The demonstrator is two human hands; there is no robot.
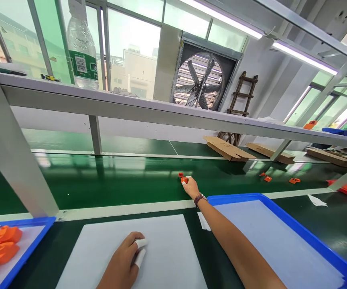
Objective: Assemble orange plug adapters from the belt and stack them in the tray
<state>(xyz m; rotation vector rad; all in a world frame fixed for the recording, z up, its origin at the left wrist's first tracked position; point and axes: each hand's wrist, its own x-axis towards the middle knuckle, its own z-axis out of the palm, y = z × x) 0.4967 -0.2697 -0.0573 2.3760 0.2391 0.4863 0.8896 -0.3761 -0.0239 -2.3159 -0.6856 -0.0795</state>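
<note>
Nearest us, our left hand (125, 257) is over the white sheet (167, 245), fingers curled, thumb and forefinger in white covers; we cannot tell whether they pinch anything. Beyond it, our right hand (191, 187) reaches across the pale rail (131, 209), fingertips pinching a small orange part (183, 180) at the green belt (131, 184). Another orange bit shows just behind it, joined or separate we cannot tell. We judge the part light, stiff and rather smooth, not fragile, best held by its outer sides. Our forearm crosses the right-hand blue tray (299, 231), whose raised rim could catch a low wrist; sideways room runs left along the belt, while the shelf (149, 112) limits height farther off.
</note>
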